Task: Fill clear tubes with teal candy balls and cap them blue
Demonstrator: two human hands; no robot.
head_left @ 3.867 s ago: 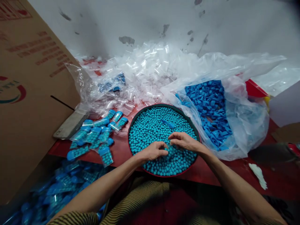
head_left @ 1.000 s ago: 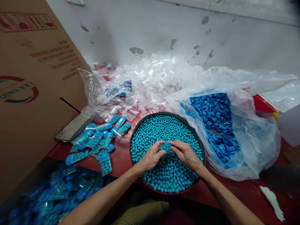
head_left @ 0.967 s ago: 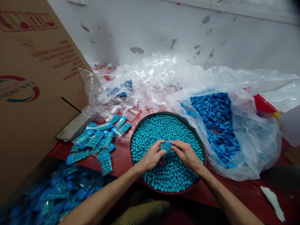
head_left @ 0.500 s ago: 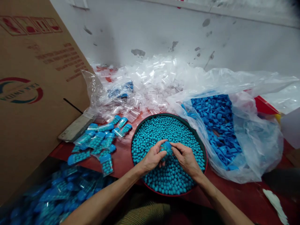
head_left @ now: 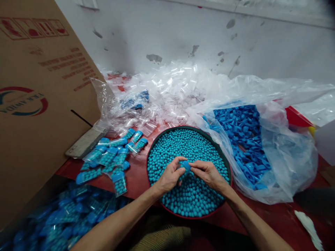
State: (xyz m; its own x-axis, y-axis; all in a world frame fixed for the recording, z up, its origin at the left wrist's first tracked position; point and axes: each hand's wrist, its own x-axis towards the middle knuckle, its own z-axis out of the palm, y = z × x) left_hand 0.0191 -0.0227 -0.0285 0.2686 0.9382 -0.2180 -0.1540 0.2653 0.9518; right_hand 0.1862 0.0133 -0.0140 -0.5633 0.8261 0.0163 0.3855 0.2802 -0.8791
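Over the round tub [head_left: 230,167] full of small teal balls [head_left: 183,143], my left hand [head_left: 170,175] holds a small clear plastic container with a blue cap [head_left: 185,166] between thumb and fingers. Its blue cap end faces up and towards the right. My right hand [head_left: 208,175] is closed in a pinch at the cap's right edge. The container's lower part is mostly hidden by my left fingers. Left of the tub, several filled containers with blue caps [head_left: 108,157] lie in a loose pile on the red table [head_left: 138,167].
A clear plastic bag [head_left: 290,164] with many loose blue caps [head_left: 240,132] lies at right. Behind the tub are heaped clear empty containers [head_left: 170,94]. A cardboard box [head_left: 47,76] stands at left. More filled containers [head_left: 65,216] lie below the table edge. A white wall [head_left: 183,31] closes the back.
The capped container has tilted slightly in my left hand. My right fingers have drawn closer together at the cap's edge. The other things stay in place.
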